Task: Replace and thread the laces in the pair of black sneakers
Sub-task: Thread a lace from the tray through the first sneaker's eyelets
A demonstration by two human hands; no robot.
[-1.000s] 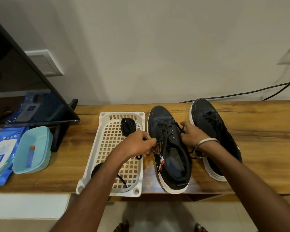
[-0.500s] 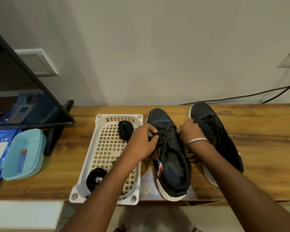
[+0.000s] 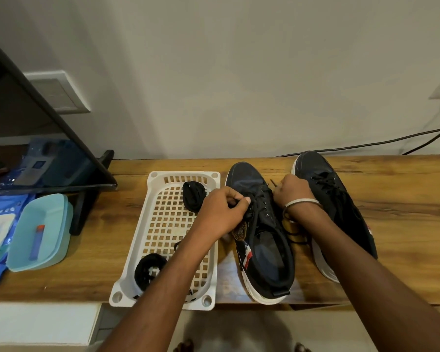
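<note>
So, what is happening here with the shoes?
A person is working on the lace of the left sneaker on the wooden bench. The left hand and the right hand each pinch the lace near the eyelets. The right sneaker is laced. Two black lace bundles lie in the white basket.

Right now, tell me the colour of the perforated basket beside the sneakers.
White basket, clearest in the head view.

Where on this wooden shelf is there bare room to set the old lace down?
Bare wood lies right of the right sneaker and between the TV stand and the white basket. It is crowded around the left sneaker, where the left hand and right hand work the lace.
</note>
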